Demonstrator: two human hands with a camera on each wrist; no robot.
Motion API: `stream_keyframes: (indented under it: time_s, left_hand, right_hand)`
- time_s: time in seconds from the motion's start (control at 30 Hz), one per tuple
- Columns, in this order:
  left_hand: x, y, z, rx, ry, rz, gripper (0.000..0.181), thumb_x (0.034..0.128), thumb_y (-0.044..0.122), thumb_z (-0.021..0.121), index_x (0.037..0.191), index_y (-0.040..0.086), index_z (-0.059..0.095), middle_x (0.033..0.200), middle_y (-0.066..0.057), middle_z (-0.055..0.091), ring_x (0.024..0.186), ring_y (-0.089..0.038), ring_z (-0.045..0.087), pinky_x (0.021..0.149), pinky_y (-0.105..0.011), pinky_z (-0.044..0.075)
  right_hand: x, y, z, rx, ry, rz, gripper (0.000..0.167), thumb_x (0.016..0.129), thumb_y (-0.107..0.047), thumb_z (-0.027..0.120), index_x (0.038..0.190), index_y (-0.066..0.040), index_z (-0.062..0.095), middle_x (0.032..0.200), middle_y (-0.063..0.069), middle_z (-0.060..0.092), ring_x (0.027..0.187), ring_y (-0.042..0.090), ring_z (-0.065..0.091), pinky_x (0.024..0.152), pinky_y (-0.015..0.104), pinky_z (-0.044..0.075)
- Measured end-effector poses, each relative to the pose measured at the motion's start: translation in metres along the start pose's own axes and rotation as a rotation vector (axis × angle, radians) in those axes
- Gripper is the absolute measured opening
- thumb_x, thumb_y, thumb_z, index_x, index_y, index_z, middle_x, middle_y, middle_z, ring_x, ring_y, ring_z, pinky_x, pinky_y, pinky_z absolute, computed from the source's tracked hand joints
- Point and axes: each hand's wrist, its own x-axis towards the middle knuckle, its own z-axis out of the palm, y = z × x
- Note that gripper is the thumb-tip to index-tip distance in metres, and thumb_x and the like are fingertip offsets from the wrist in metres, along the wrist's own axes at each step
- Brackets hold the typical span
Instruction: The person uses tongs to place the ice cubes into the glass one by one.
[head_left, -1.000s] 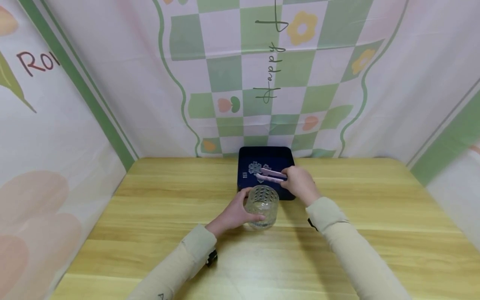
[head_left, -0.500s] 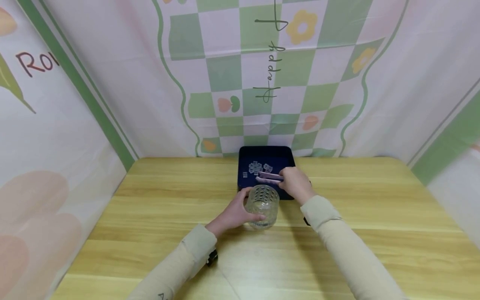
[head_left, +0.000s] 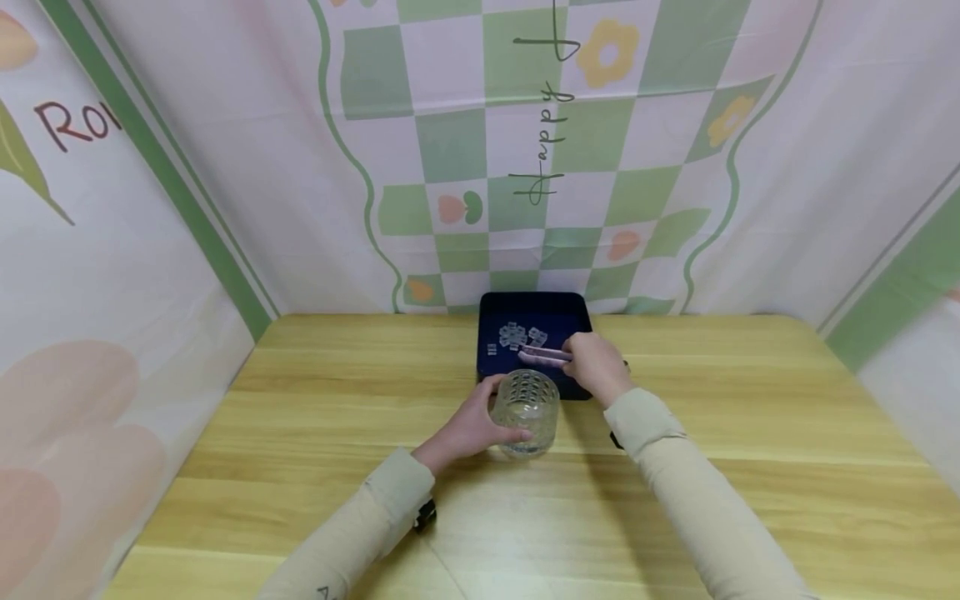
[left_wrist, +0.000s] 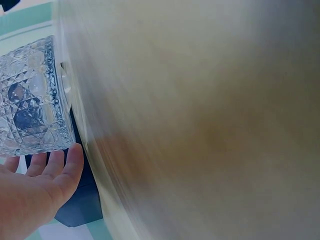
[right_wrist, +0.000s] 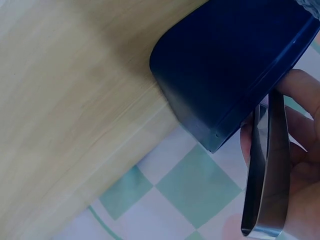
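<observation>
My left hand (head_left: 471, 423) holds a clear cut-glass tumbler (head_left: 531, 417), thumb across its near side, in front of the dark blue tray (head_left: 564, 312). In the left wrist view, several fingertips (left_wrist: 55, 162) touch the patterned wall of the tumbler (left_wrist: 30, 100). With my right hand (head_left: 598, 367) I grip a pair of metal tongs (head_left: 546, 357) over the tray. Their bent end shows in the right wrist view as shiny tongs (right_wrist: 267, 170). Small clear cubes (head_left: 513, 335) lie clustered near the tong tips. Whether the tips pinch a cube cannot be made out.
The tray stands at the back of a wooden table (head_left: 360, 375), against a green-and-white checked cloth (head_left: 517, 150). A few clear pieces (head_left: 492, 349) lie apart from the cluster, at the tray's left. White printed cloth (head_left: 112, 292) hangs on the left side.
My right hand has shifted slightly left and the tong arms have come closer together over the tray. My left hand and the tumbler stay where they were.
</observation>
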Motion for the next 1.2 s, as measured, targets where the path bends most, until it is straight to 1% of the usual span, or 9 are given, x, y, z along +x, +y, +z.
stream_keyframes:
  time_s: [0.27, 0.37, 0.47, 0.57, 0.67, 0.8, 0.97, 1.03, 1.2]
  left_hand:
    - [0.0, 0.001, 0.0, -0.005, -0.002, 0.004, 0.098, 0.0725, 0.035, 0.083, 0.148, 0.011, 0.026, 0.145, -0.009, 0.042, 0.129, -0.028, 0.046, 0.105, -0.044, 0.043]
    - [0.0, 0.0, 0.001, -0.002, -0.003, -0.005, 0.098, 0.0726, 0.036, 0.083, 0.149, 0.012, 0.026, 0.146, -0.008, 0.041, 0.129, -0.027, 0.045, 0.106, -0.045, 0.043]
    - [0.0, 0.001, 0.001, -0.004, -0.001, 0.009, 0.097, 0.0731, 0.034, 0.083, 0.148, 0.01, 0.027, 0.144, -0.009, 0.042, 0.127, -0.027, 0.046, 0.104, -0.045, 0.043]
    - [-0.001, 0.001, 0.0, -0.013, -0.002, 0.024, 0.095, 0.0733, 0.032, 0.083, 0.147, 0.01, 0.028, 0.142, -0.009, 0.044, 0.125, -0.027, 0.047, 0.103, -0.045, 0.043]
    - [-0.001, 0.001, 0.0, -0.012, -0.002, 0.03, 0.094, 0.0735, 0.032, 0.083, 0.147, 0.01, 0.028, 0.141, -0.009, 0.044, 0.124, -0.027, 0.047, 0.103, -0.045, 0.044]
    - [-0.001, 0.001, 0.001, 0.007, -0.003, 0.041, 0.095, 0.0735, 0.034, 0.083, 0.147, 0.008, 0.028, 0.141, -0.011, 0.044, 0.124, -0.027, 0.047, 0.102, -0.045, 0.045]
    - [-0.001, 0.001, 0.001, -0.007, -0.008, 0.022, 0.095, 0.0734, 0.034, 0.083, 0.148, 0.011, 0.027, 0.142, -0.008, 0.043, 0.125, -0.026, 0.046, 0.103, -0.045, 0.044]
    - [-0.001, 0.002, 0.001, -0.011, -0.009, 0.015, 0.095, 0.0734, 0.034, 0.083, 0.148, 0.012, 0.028, 0.142, -0.007, 0.043, 0.125, -0.026, 0.046, 0.104, -0.045, 0.043]
    - [-0.001, 0.001, 0.001, -0.01, -0.007, 0.013, 0.095, 0.0733, 0.035, 0.083, 0.148, 0.012, 0.028, 0.143, -0.007, 0.043, 0.125, -0.026, 0.046, 0.104, -0.046, 0.043]
  right_hand:
    - [-0.002, 0.001, -0.002, -0.011, 0.005, 0.003, 0.02, 0.081, -0.008, 0.068, 0.098, 0.001, 0.072, 0.098, 0.02, 0.072, 0.088, 0.035, 0.067, 0.072, 0.046, 0.055]
    - [-0.003, 0.002, -0.002, -0.018, 0.011, -0.001, 0.019, 0.08, -0.007, 0.067, 0.097, 0.001, 0.073, 0.096, 0.019, 0.072, 0.085, 0.034, 0.067, 0.07, 0.045, 0.055]
    - [-0.004, 0.004, -0.002, -0.023, 0.019, -0.005, 0.015, 0.08, -0.006, 0.067, 0.092, 0.0, 0.073, 0.091, 0.017, 0.072, 0.079, 0.03, 0.066, 0.065, 0.043, 0.054]
    - [-0.005, 0.004, -0.002, -0.022, 0.03, -0.008, 0.01, 0.079, -0.005, 0.067, 0.087, -0.001, 0.072, 0.084, 0.014, 0.071, 0.07, 0.025, 0.062, 0.058, 0.038, 0.05]
    - [-0.005, 0.005, -0.002, -0.014, 0.026, 0.002, 0.004, 0.079, -0.004, 0.066, 0.078, -0.003, 0.069, 0.073, 0.01, 0.066, 0.061, 0.02, 0.052, 0.052, 0.032, 0.041]
    - [-0.007, 0.008, -0.002, 0.001, 0.023, 0.002, 0.008, 0.081, -0.004, 0.065, 0.073, -0.005, 0.065, 0.065, 0.007, 0.06, 0.057, 0.017, 0.044, 0.051, 0.027, 0.033]
    - [-0.01, 0.011, -0.003, 0.01, 0.036, 0.0, 0.003, 0.082, -0.005, 0.067, 0.079, -0.004, 0.068, 0.07, 0.008, 0.064, 0.058, 0.017, 0.046, 0.051, 0.027, 0.035]
    - [-0.011, 0.013, -0.003, 0.011, 0.044, 0.003, 0.004, 0.082, -0.006, 0.067, 0.083, -0.004, 0.07, 0.074, 0.009, 0.067, 0.06, 0.018, 0.05, 0.053, 0.029, 0.039]
    - [-0.013, 0.016, -0.005, 0.011, 0.066, -0.001, 0.02, 0.082, -0.007, 0.067, 0.1, -0.001, 0.072, 0.094, 0.016, 0.072, 0.075, 0.027, 0.065, 0.063, 0.038, 0.052]
